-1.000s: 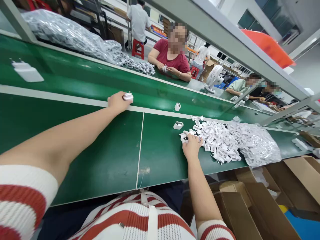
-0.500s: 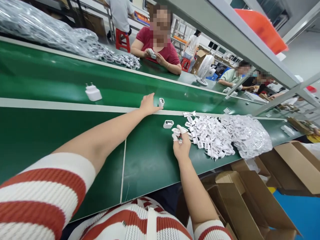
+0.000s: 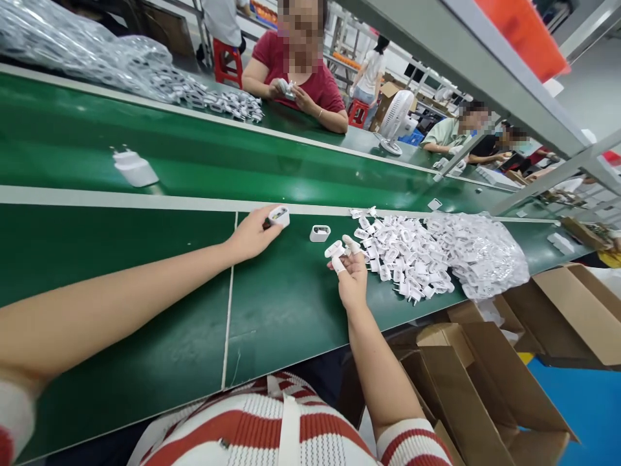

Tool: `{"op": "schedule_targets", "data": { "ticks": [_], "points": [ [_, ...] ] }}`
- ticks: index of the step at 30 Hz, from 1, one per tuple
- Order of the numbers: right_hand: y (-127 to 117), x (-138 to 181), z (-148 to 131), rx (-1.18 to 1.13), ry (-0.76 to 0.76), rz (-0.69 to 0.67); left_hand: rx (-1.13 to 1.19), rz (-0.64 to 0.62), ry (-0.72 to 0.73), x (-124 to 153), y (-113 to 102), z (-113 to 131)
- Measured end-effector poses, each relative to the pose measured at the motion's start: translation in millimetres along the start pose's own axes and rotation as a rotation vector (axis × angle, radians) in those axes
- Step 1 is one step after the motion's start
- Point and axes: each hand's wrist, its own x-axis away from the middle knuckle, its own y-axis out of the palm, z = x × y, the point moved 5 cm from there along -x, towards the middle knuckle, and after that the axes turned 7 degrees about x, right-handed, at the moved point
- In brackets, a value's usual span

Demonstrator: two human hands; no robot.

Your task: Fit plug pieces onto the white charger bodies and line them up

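My left hand (image 3: 253, 234) is closed around a white charger housing (image 3: 280, 216), its open end facing up and to the right, above the near worktop. Between my hands a second white charger housing (image 3: 319, 233) stands on the worktop, open end showing. My right hand (image 3: 354, 277), with white finger cots on its fingertips, pinches a small white plug cap (image 3: 334, 249). That hand is at the left edge of a heap of white plug caps (image 3: 405, 255). A white charger with plug pins (image 3: 136, 169) lies on the green conveyor belt (image 3: 218, 171), far left.
A clear plastic bag of white parts (image 3: 480, 252) adjoins the heap. Open cardboard boxes (image 3: 485, 382) stand below the table at right. Across the belt, a person in a red shirt (image 3: 295, 84) handles white parts beside another bag (image 3: 97, 52). A metal frame (image 3: 466, 71) slants overhead.
My left hand has come back from the belt's edge towards me and left, now gripping a housing. The charger on the belt has shifted left. My right hand has barely moved.
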Motion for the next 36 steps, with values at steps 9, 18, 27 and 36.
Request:
{"op": "schedule_targets", "data": {
  "ticks": [9,18,27,36],
  "points": [
    [56.4,-15.9,-78.3,0.086,-0.192,-0.449,0.013,-0.326,0.126,121.3,-26.8,9.0],
    [119.3,0.6,-95.5,0.695,-0.7,-0.734,0.16,-0.178,0.164,111.3,-37.2,-4.5],
    [117.8,4.3,-79.5,0.383,-0.539,-0.605,0.18,-0.151,0.152,112.5,-39.9,-0.8],
    [116.4,7.4,-87.3,0.527,-0.734,-0.561,0.184,-0.134,0.14,111.8,-39.1,-4.8]
  ]
}}
